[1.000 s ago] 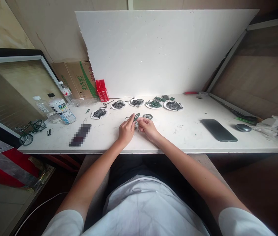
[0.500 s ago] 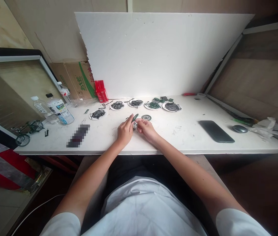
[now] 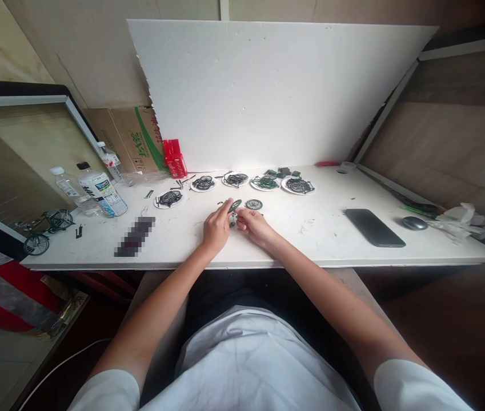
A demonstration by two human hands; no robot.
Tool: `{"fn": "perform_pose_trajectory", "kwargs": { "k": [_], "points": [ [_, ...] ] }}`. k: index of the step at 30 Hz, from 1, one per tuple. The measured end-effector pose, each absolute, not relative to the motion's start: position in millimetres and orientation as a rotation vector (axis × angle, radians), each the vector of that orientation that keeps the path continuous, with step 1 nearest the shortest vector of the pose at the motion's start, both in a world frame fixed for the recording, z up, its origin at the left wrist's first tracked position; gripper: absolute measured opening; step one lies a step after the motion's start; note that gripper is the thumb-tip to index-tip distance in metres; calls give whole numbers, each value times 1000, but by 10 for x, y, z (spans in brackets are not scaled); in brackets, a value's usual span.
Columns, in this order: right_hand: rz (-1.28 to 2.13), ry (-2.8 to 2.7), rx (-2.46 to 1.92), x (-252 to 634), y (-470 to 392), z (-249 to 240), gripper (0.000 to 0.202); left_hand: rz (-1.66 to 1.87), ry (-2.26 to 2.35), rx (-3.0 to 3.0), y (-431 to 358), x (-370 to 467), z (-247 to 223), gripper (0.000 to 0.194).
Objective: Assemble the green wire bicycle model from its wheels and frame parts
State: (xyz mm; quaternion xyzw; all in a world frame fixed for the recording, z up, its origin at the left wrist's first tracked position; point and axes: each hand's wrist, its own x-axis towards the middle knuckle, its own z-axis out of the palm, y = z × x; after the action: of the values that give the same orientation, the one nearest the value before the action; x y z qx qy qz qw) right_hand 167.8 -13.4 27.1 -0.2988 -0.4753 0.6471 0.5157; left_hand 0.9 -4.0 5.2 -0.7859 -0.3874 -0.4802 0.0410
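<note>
left hand: (image 3: pixel 216 229) above the middle of the white desk, (image 3: pixel 328 234) fingers stretched forward, with a green wheel (image 3: pixel 236 205) held at the fingertips.
right hand: (image 3: pixel 256 224) just beside it, thumb and finger drawn narrow in a pinch near the wheel's lower edge; what they grip is too small to tell.
green wheel: between the two hands, tilted, its rim facing partly up.
small parts: bits of dark and metal show under and between the fingers, perhaps lying on the desk, though the hands hide most of them.
loose wheel: (image 3: pixel 254 204) flat on the desk, just beyond the right hand.
plates: five white ones in a row toward the back, four with dark parts; the green plate (image 3: pixel 251 184) bears green pieces.
model bicycle: (image 3: pixel 49 228) at the desk's left end, near the bottles. (image 3: pixel 104 194)
right side: a dark phone (image 3: pixel 374 227) lies flat, a mouse (image 3: pixel 415 223) near it.
back: a red box (image 3: pixel 175 158) stands by the white board. (image 3: pixel 268 91)
</note>
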Motion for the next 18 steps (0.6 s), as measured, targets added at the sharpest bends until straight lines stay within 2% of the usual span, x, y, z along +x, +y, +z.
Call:
{"fn": "perform_pose_trajectory", "kwargs": {
  "k": [5, 11, 14, 18],
  "points": [
    [1755, -1049, -634, 1715, -130, 295, 45, -1519, -1160, -2413, -50, 4, 64, 48],
    [1770, -1063, -642, 1716, -150, 331, 44, -1534, -1148, -2415, -64, 12, 77, 46],
    [1522, -1187, -741, 1683, -151, 296, 43, -1528, -1193, -2421, -57, 17, 67, 45],
    [907, -1367, -900, 1639, -163, 221, 40, -1514, -1217, -2413, -41, 21, 48, 45]
  ]
}}
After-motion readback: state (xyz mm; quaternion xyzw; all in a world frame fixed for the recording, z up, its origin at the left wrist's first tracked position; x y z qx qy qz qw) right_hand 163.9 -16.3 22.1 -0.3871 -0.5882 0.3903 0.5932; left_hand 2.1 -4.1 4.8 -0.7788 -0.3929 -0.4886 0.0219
